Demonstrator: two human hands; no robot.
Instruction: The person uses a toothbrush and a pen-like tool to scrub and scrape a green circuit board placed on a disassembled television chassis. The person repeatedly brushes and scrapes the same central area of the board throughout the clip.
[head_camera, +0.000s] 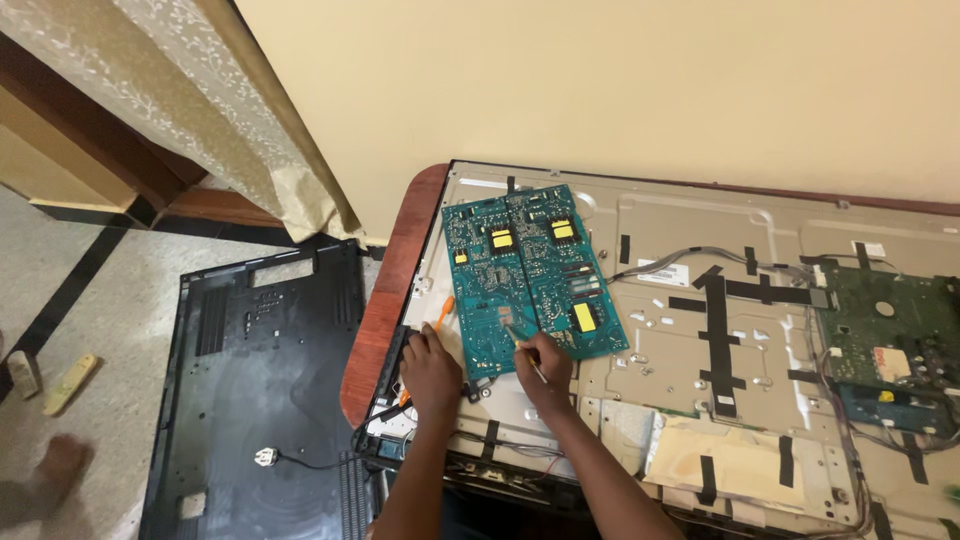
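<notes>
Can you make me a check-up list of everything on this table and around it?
Surface: reddish-brown wooden table bearing an opened flat television's grey metal back panel.
Job's things: teal circuit board; thin brush-like tool.
Clutter: orange-handled tool; black tape strips.
Hands: left hand rests at the board's edge; right hand holds the thin tool.
Cables: grey wire bundle.
Surroundings: black plastic back cover on floor; curtain.

teal circuit board (530, 275), black back cover (260, 390)
</notes>
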